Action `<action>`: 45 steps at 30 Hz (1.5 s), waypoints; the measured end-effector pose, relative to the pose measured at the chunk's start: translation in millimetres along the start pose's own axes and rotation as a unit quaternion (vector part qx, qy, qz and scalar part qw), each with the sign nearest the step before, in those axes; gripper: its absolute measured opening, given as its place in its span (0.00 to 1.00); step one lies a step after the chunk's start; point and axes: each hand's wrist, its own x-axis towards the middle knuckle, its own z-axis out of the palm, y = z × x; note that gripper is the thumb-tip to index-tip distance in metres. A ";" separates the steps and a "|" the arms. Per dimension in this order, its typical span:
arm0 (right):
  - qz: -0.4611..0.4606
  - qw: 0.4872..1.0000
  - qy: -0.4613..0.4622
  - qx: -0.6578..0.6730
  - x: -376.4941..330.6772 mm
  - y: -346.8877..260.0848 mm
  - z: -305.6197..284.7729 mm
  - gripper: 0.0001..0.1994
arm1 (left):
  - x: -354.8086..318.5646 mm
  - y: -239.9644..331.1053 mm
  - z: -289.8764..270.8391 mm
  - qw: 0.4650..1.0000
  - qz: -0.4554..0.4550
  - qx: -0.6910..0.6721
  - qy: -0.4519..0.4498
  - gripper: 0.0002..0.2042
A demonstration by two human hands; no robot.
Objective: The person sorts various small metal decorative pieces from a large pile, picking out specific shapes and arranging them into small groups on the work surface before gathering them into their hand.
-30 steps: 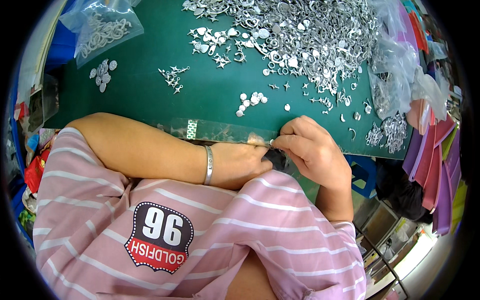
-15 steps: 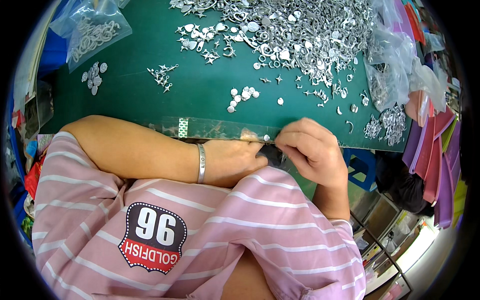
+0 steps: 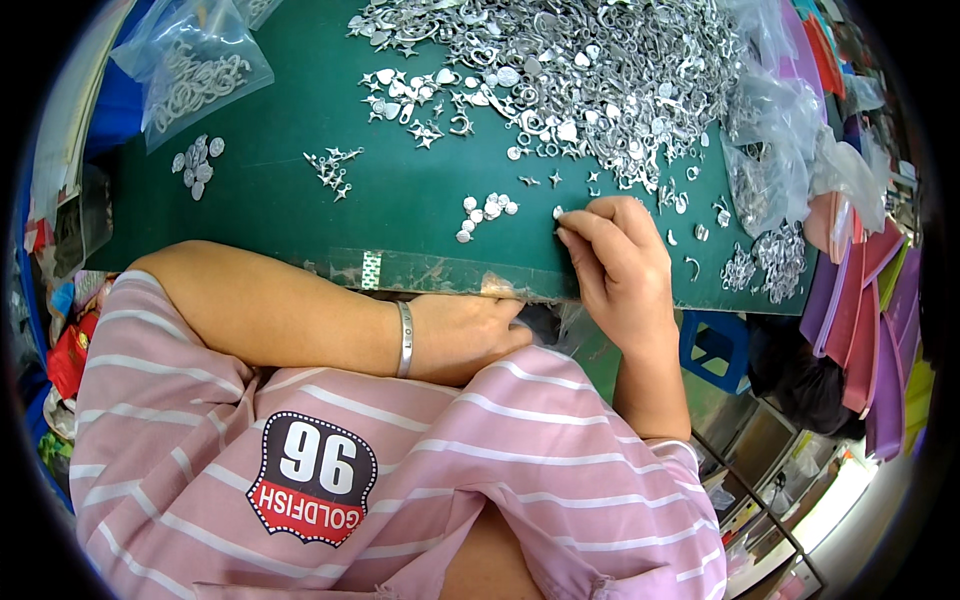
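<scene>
My right hand (image 3: pixel 622 262) is over the table's front part, fingers bent together in a pinch, the fingertips on a small round silver charm (image 3: pixel 557 212) that shows just past them. Close to its left lies a cluster of round silver charms (image 3: pixel 487 208). My left hand (image 3: pixel 470 328), with a silver cuff bracelet (image 3: pixel 405 338) at the wrist, rests against my shirt at the table's front edge. Its fingers are curled, and what they hold, if anything, is hidden. Something dark and partly see-through (image 3: pixel 543 322) shows beside them below the edge.
A large heap of silver metal charms and clasps (image 3: pixel 610 80) covers the back of the green table (image 3: pixel 270 215). Smaller groups of star pieces (image 3: pixel 333 172) and round pieces (image 3: pixel 198 166) lie left. Clear bags (image 3: pixel 195 80) stand at both sides. A blue stool (image 3: pixel 715 350) is below right.
My right hand has moved from the table's edge forward to the lone round charm. The small silver piece by the left fingers is no longer seen. The view has shifted slightly.
</scene>
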 end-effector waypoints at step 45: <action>-0.134 0.987 -0.038 0.074 -9.4 2.3 -4.2 0.12 | 2.0 -0.8 2.6 0.996 -0.026 -0.046 -0.065 0.15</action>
